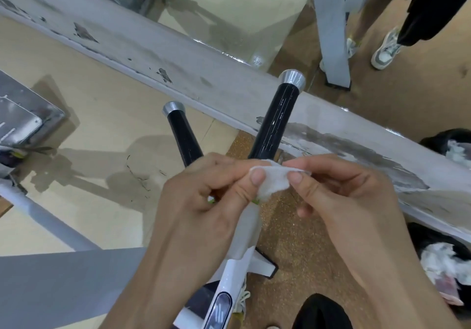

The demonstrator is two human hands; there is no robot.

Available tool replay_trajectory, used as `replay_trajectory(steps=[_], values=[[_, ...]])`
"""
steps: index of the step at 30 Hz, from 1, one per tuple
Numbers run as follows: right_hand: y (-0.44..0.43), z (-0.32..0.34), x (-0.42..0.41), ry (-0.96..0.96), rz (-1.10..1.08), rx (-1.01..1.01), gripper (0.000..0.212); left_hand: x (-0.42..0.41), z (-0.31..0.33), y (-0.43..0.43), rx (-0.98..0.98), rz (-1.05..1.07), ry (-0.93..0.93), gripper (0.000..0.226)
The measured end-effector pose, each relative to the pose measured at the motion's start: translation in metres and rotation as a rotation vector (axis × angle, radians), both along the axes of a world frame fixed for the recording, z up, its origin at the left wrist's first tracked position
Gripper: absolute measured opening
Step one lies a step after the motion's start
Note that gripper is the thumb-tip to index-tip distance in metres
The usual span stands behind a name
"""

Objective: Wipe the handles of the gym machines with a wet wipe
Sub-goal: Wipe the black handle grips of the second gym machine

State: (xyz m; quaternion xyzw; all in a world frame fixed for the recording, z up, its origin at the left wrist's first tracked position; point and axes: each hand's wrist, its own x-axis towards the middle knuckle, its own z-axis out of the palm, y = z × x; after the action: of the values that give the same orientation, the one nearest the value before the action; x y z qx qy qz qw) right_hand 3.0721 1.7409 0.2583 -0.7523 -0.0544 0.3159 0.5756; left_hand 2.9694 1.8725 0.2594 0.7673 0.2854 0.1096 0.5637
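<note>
Both hands at six o'clock — left hand (201, 209) and right hand (339, 201) pinching the wet wipe (274, 179) between thumbs and forefingers. Handles (276, 122) wait at twelve — tug unevenly and it could tear or bunch.

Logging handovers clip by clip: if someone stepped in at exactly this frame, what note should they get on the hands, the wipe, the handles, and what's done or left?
Left hand: thumb and fingers pinch the left edge of the wet wipe.
Right hand: pinches the wipe's right edge; both hands seem to be unfolding or refolding it.
Wipe: held in the air in front of the two black handles, not on either.
Right handle: shows glossy streaks, possibly damp already; I can't confirm.
Left handle: looks matte, lower end hidden behind the left hand.
Left to do: put the wipe on a handle and wipe it, probably the left one first.
</note>
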Motion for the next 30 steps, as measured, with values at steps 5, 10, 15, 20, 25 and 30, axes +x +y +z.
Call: replay_trajectory(steps=[5,10,15,20,25,30], values=[[0.013,-0.004,-0.002,0.489,-0.202,0.343,0.013,0.011,-0.004,-0.002,-0.443,0.227,-0.065,0.02],[0.031,-0.027,-0.008,0.3,-0.347,0.219,0.018,0.011,-0.024,-0.002,-0.192,0.319,0.029,0.017],[0.036,-0.039,-0.028,-0.016,-0.339,0.061,0.021,0.008,-0.028,-0.001,-0.102,0.318,0.108,0.021],[0.022,-0.041,-0.033,-0.475,-0.014,-0.162,0.009,0.009,-0.025,-0.006,0.044,0.19,0.12,0.018],[0.045,-0.036,-0.02,-0.785,0.276,-0.299,0.01,0.009,-0.03,-0.004,0.109,0.174,0.154,0.028],[0.03,-0.029,-0.015,-0.721,0.457,-0.284,0.019,0.005,-0.028,-0.004,0.05,0.146,0.182,0.035]])
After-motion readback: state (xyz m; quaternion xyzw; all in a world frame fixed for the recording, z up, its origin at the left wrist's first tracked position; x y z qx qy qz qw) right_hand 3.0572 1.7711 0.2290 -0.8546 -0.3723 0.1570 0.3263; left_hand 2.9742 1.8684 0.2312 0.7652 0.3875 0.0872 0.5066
